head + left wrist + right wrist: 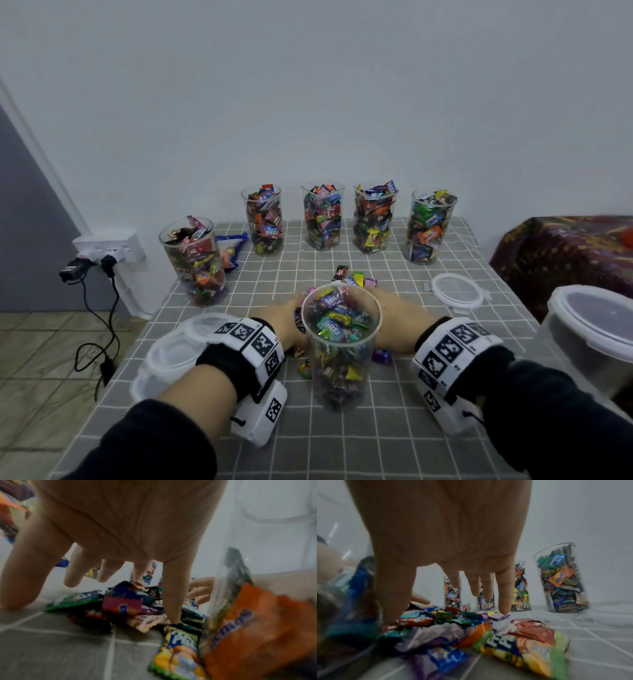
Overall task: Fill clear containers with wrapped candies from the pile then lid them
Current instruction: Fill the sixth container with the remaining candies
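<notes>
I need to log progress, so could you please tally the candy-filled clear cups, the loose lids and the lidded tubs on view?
Candy-filled clear cups: 6
Loose lids: 3, counting two partly hidden behind the left wrist
Lidded tubs: 1
Total: 10

Head view looks steeply down from above the table [394, 445] toward the wall, while both wrist views sit low beside the tabletop, facing forward past spread fingers, sharing the candy pile [130, 605].
</notes>
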{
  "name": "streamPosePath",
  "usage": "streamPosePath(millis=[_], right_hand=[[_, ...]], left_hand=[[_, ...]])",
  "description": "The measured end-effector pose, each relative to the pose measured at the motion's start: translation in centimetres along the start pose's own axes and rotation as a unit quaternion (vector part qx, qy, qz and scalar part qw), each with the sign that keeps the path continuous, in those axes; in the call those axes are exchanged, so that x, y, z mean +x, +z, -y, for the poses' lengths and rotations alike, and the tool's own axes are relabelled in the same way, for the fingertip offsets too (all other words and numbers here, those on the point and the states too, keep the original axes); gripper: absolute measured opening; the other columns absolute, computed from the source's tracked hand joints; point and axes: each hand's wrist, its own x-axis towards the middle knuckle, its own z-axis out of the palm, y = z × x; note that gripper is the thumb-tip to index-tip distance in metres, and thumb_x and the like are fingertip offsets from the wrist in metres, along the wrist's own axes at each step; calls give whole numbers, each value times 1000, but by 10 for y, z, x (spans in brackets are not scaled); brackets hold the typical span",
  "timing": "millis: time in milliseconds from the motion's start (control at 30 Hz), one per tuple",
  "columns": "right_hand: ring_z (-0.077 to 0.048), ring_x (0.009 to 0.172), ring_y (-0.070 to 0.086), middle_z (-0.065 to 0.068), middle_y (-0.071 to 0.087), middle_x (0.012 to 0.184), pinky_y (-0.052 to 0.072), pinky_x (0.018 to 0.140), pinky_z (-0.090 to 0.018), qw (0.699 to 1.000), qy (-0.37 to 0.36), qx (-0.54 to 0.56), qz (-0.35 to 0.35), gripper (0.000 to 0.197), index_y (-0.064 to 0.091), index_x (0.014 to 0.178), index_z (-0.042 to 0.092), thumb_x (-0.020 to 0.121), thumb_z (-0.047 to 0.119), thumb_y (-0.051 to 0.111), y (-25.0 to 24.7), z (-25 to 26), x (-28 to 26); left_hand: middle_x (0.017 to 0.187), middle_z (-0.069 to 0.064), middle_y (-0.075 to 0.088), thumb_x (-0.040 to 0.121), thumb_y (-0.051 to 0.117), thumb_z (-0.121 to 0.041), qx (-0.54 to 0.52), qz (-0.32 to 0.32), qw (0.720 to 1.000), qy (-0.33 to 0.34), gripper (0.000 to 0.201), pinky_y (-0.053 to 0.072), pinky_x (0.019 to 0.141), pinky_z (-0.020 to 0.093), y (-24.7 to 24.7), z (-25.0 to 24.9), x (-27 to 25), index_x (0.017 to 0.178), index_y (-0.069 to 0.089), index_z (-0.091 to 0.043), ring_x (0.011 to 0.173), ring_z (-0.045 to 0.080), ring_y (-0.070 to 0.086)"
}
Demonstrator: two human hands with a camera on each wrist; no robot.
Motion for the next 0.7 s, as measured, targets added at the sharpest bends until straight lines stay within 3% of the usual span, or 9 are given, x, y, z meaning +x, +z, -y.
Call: streamPosePath(millis=[100,233,333,400,533,700], right_hand=[[-21,138,28,4,20,154,38,107,-47,998,-17,-43,35,103,10,149,37,70,58,72,7,-7,17],[-27,141,25,-1,17,157,35,109,-48,995,-47,-76,50,105,2,148,43,70,58,71,13,-10,38],[-27,138,32,-4,25,154,35,109,-45,994,-37,-66,79,92,14,149,39,78,35,73,16,-2,48],[-27,135,37,-5,31,150,35,109,-41,991,-28,-75,104,83,24,149,31,81,22,71,17,3,52],[-29,133,39,-8,37,148,33,110,-39,985,-47,-108,126,51,41,143,24,94,23,56,9,10,46],[-29,115,55,-9,60,125,45,99,-42,994,-34,-47,94,31,61,123,17,94,20,49,7,11,36]], left_hand=[[131,13,54,93,52,-35,-44,-16,998,37,54,46,97,37,3,0,8,143,34,-27,115,29,54],[136,9,51,88,54,-43,-84,-23,994,71,65,44,101,41,6,2,24,146,28,-32,120,27,52],[139,7,48,84,57,-42,-59,-29,995,77,69,43,102,41,8,1,33,145,29,-27,123,27,50],[136,8,52,87,56,-35,-5,-15,999,47,53,46,98,41,9,2,39,137,44,-21,117,29,55],[131,6,56,92,48,-31,40,-12,998,36,38,48,97,40,9,0,38,128,55,-21,113,29,57],[117,4,64,94,45,-26,25,-67,997,34,30,52,88,36,11,0,41,117,64,-23,103,27,61]])
